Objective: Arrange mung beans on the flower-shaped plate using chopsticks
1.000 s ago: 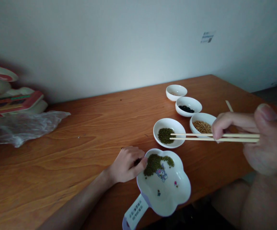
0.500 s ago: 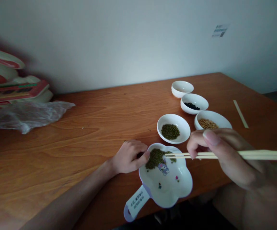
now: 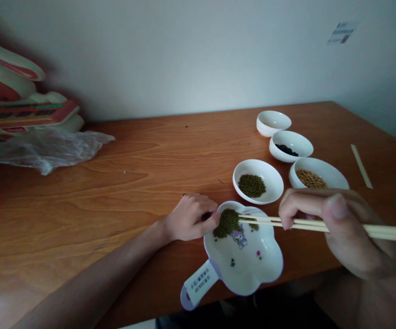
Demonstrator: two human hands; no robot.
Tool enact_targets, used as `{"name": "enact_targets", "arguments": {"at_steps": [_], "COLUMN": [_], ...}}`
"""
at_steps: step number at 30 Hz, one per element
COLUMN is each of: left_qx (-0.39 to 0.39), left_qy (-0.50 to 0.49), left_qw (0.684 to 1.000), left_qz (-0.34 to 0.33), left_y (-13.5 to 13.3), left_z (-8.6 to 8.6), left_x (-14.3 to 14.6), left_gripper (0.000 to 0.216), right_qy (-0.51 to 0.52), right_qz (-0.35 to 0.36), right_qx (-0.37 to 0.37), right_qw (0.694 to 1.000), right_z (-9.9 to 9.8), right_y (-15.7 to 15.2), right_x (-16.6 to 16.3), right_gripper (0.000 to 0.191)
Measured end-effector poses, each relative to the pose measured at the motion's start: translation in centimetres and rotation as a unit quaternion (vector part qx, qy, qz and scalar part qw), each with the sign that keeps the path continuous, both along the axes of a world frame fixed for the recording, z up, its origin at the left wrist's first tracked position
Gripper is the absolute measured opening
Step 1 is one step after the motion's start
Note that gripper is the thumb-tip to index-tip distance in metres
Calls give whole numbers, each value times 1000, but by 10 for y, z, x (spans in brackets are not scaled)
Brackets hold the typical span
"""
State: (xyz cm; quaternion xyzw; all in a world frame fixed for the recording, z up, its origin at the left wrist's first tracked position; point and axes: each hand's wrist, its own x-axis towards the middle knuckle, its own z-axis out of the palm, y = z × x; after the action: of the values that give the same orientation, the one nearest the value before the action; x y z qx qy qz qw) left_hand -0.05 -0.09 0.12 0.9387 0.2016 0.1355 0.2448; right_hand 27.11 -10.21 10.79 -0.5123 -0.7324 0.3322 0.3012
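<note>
My right hand [image 3: 338, 224] grips a pair of wooden chopsticks [image 3: 301, 224]. Their tips lie inside a white flower-shaped bowl [image 3: 253, 269] with a lilac rim and a labelled handle [image 3: 200, 284]. Green mung beans [image 3: 228, 222] are heaped at the bowl's far left, and the tips are at the edge of that heap. I cannot tell whether a bean sits between them. My left hand [image 3: 196, 217] is closed at the bowl's left rim, thumb on the edge. Just beyond stands a round white bowl [image 3: 271, 183] with more mung beans [image 3: 252, 185].
Farther right are white bowls with yellow beans [image 3: 337, 176], with black beans [image 3: 302, 139], and one [image 3: 282, 119] whose contents are hard to make out. A wooden stick [image 3: 361, 166] lies at the right. A plastic bag [image 3: 50, 148] and a toy keyboard [image 3: 29, 112] occupy the left.
The whole view has shifted, so things appear farther right. The chopstick tips have moved slightly left relative to the flower-shaped bowl and spread a little apart. My left hand stays at the rim.
</note>
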Motion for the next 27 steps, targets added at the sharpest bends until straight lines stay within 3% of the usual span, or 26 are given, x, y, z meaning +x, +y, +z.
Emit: {"name": "enact_targets", "arguments": {"at_steps": [11, 20, 27], "left_qx": [7, -7, -9], "left_qy": [-2, 7, 2], "left_qw": [1000, 1000, 1000], "left_qz": [4, 7, 10], "left_y": [0, -1, -1], "left_z": [-2, 0, -1], "left_x": [0, -1, -1], "left_gripper": [38, 36, 36], "right_qy": [-16, -29, -20], "right_qz": [14, 43, 57], "right_qx": [15, 53, 39], "right_qw": [1000, 997, 997], "right_z": [-5, -11, -10], "right_y": [4, 2, 3], "right_x": [-8, -2, 0], "right_gripper": [68, 57, 56]}}
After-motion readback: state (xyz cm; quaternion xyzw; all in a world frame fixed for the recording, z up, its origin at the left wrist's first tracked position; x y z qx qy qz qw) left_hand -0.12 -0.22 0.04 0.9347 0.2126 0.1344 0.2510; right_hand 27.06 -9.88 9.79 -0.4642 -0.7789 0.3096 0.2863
